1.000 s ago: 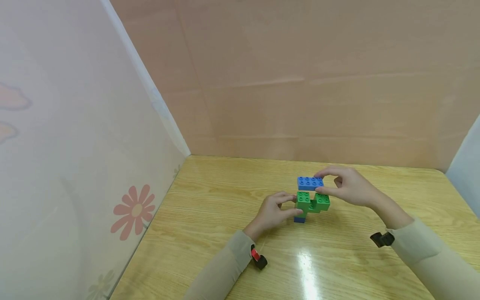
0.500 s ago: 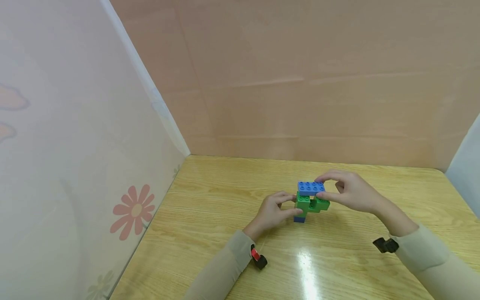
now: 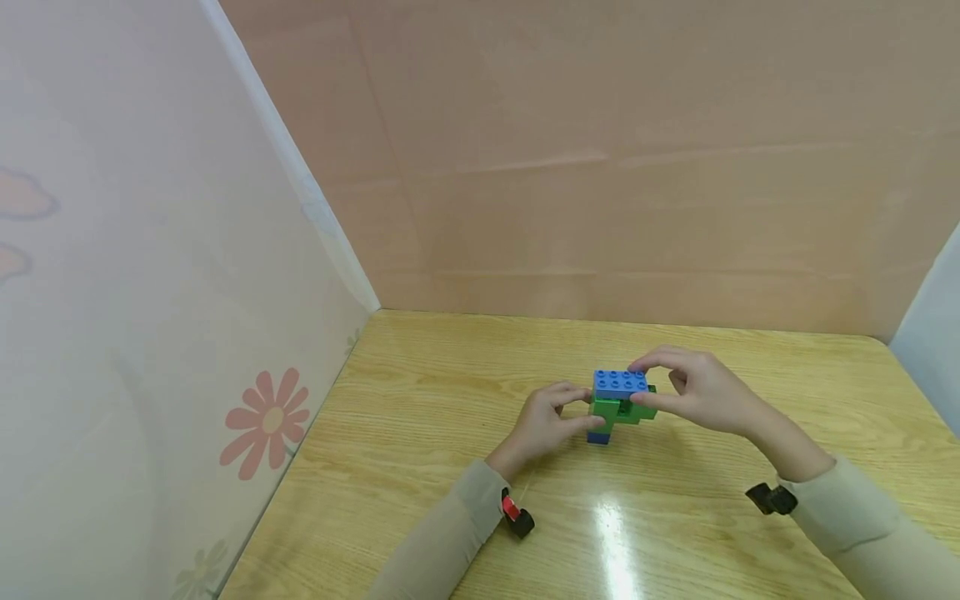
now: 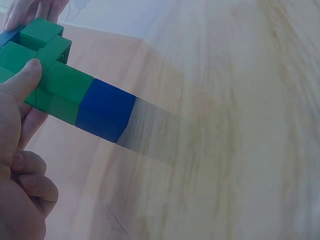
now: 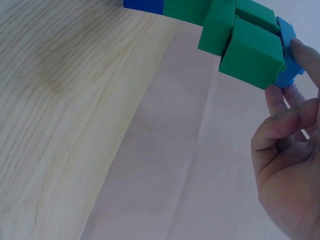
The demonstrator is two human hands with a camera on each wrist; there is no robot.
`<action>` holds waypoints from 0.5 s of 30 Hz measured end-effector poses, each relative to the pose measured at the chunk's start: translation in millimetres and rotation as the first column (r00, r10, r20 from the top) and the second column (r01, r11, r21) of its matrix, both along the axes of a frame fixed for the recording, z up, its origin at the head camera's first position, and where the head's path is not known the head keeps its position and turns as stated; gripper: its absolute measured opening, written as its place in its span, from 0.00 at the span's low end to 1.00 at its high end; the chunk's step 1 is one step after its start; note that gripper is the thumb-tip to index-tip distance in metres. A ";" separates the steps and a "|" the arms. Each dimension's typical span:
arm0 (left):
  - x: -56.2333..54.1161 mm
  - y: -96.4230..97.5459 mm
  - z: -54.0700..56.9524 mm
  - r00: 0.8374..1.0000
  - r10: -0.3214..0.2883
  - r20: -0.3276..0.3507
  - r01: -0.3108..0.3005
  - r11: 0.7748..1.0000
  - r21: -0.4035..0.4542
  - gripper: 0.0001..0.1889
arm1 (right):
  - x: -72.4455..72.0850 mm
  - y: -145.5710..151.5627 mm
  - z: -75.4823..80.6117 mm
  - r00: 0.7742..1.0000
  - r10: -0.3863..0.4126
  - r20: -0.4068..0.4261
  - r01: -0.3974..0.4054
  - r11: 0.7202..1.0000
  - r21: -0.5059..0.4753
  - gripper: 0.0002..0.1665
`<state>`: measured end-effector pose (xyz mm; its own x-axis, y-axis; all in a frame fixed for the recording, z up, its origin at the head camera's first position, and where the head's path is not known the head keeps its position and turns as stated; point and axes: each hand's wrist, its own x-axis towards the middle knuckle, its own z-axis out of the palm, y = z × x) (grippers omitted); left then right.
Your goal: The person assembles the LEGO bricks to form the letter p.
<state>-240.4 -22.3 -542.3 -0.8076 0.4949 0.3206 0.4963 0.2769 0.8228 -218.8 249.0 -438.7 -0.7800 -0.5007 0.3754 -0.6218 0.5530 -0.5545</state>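
A small structure of green toy building bricks stands on the table, with a dark blue brick at its foot. My left hand grips the green part from the left, thumb in front and fingers behind. A lighter blue eight-stud brick lies across the top of the green bricks. My right hand pinches its right end between thumb and fingers. The right wrist view shows this blue brick against the studs of a green brick; whether it is pressed fully down I cannot tell.
The wooden table spreads around the structure. Behind it rises a brownish covered wall. A pale wall with a printed flower borders the table on the left, and another pale surface on the right.
My right hand has lowered the light blue brick from above and behind the green bricks onto their top. My left hand has kept its grip and place.
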 end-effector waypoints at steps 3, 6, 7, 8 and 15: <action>0.2 0.2 -0.1 1.000 0.002 0.011 -0.002 1.000 0.004 0.23 | 0.4 0.6 -0.8 1.000 -0.009 0.001 0.009 1.000 0.006 0.21; 0.7 -0.1 0.6 1.000 0.002 0.011 -0.002 1.000 0.004 0.24 | 1.1 0.3 -0.5 1.000 -0.012 -0.007 0.012 1.000 0.018 0.21; 0.8 -0.2 0.8 1.000 0.002 0.009 -0.002 1.000 0.003 0.24 | 1.4 0.0 -0.3 1.000 -0.009 -0.012 0.009 1.000 0.019 0.21; 0.7 -0.3 0.8 1.000 0.001 0.005 -0.001 1.000 0.002 0.24 | 1.6 -0.2 -0.2 1.000 -0.007 -0.016 0.008 1.000 0.020 0.21; 0.6 0.1 1.7 1.000 0.005 -0.007 -0.005 1.000 0.003 0.23 | 3.0 0.5 -2.1 1.000 -0.013 -0.023 0.014 1.000 0.019 0.23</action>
